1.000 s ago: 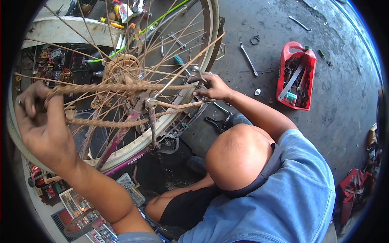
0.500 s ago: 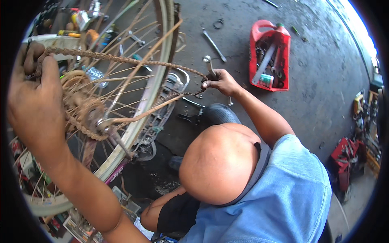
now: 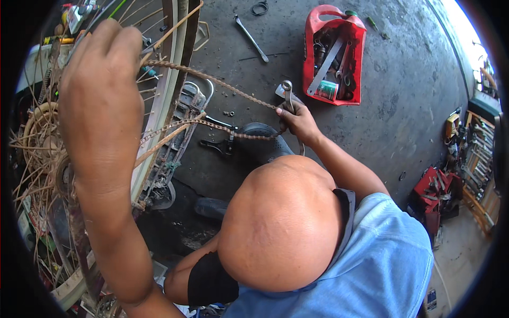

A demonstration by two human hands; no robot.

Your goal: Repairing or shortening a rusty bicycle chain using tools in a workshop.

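A rusty bicycle chain (image 3: 228,86) stretches in two strands between my hands, across a spoked bicycle wheel (image 3: 168,58). My left hand (image 3: 103,74) is raised over the wheel, back of the hand up and fingers folded down. The upper strand ends under it; the fingertips are hidden. My right hand (image 3: 301,121) is closed at the far end of the chain loop. It also grips a silver metal arm (image 3: 288,95) with a rounded eye end, a crank or a tool. The lower strand passes by the wheel rim. The rusty hub (image 3: 47,138) lies left of my left forearm.
A cut-open red jug (image 3: 334,10) full of tools stands on the dark floor (image 3: 413,79). A spanner (image 3: 251,37) and a coiled cable (image 3: 260,8) lie left of it. At the right are a red toolbox (image 3: 432,185) and a rack of spanners (image 3: 480,153).
My left hand has moved up and right, now covering the chain's left end. The lower strand is straighter. The whole view has shifted, so wheel and jug appear farther left.
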